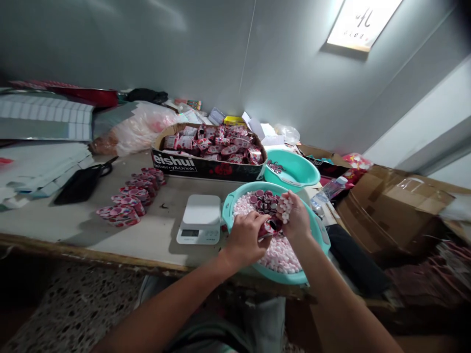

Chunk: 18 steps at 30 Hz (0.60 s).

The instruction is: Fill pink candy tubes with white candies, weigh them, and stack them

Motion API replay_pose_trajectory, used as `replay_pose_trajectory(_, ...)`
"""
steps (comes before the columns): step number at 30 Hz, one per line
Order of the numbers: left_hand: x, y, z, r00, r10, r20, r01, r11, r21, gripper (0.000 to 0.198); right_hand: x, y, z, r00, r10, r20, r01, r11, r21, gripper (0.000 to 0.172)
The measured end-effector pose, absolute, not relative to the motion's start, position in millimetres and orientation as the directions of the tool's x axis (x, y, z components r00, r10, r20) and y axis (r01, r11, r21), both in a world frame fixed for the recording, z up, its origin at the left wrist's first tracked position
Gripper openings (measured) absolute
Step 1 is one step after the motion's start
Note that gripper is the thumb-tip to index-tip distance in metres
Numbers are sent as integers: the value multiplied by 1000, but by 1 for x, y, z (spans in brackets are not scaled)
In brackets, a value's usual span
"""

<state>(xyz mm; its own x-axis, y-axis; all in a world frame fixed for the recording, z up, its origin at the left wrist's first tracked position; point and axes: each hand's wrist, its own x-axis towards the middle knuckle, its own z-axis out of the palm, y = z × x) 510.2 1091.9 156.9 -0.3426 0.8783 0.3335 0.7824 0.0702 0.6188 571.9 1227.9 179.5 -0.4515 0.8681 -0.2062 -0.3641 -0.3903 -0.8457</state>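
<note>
A turquoise basin (228, 206) holds many small pale pink and white candies (281, 256), with a cluster of dark red round caps (263, 200) lying on them. Over the basin, my left hand (247, 235) is closed around a small red and pink printed container (268, 227), whose dark round opening shows. Just right of it, my right hand (296, 215) is cupped around a handful of the candies (285, 208), close to that opening. Left of the basin stands a white digital scale (201, 215) with a bare top.
An open carton (209, 169) full of similar printed containers stands behind the scale. More containers (128, 198) line the table at left, near a black dustpan-like item (83, 184). A second turquoise basin (303, 169), a plastic bottle (331, 189) and cardboard boxes (397, 206) are at right.
</note>
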Motion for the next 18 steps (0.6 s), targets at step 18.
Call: replay_pose_trajectory(18, 511, 1093, 161, -349, 876, 331, 811, 106, 576, 42, 571, 1207, 188, -464, 879, -114, -342, -296, -892, 24)
